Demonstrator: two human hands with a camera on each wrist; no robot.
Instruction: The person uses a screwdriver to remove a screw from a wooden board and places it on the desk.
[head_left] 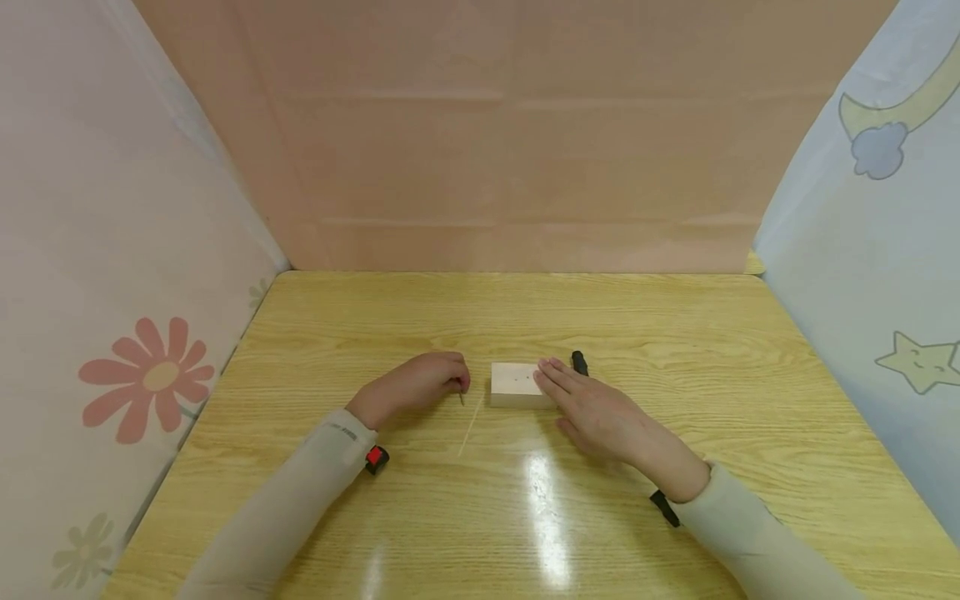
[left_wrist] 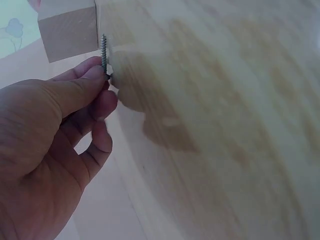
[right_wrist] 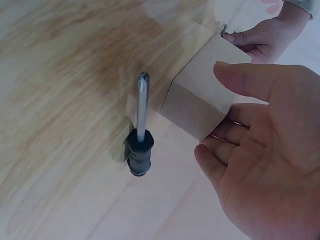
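Observation:
Thumb and fingertips of my left hand [head_left: 420, 383] pinch a small metal screw [left_wrist: 103, 50], its threaded end sticking out past the fingers. The hand is just left of a pale wooden block [head_left: 517, 379], which lies on the table with small dark spots on its top face. My right hand [head_left: 600, 417] holds the block at its right end, fingers over the top and thumb at the near side in the right wrist view. Beyond that hand lies a screwdriver [right_wrist: 140, 145] with a black handle and metal shaft, partly hidden by the hand in the head view.
The wood-grain table [head_left: 360, 317] meets a pinkish-brown backdrop [head_left: 480, 167] at its far edge. Patterned cloth walls [head_left: 150, 250] stand at both sides. A pale streak and light reflections show on the tabletop in front of the block.

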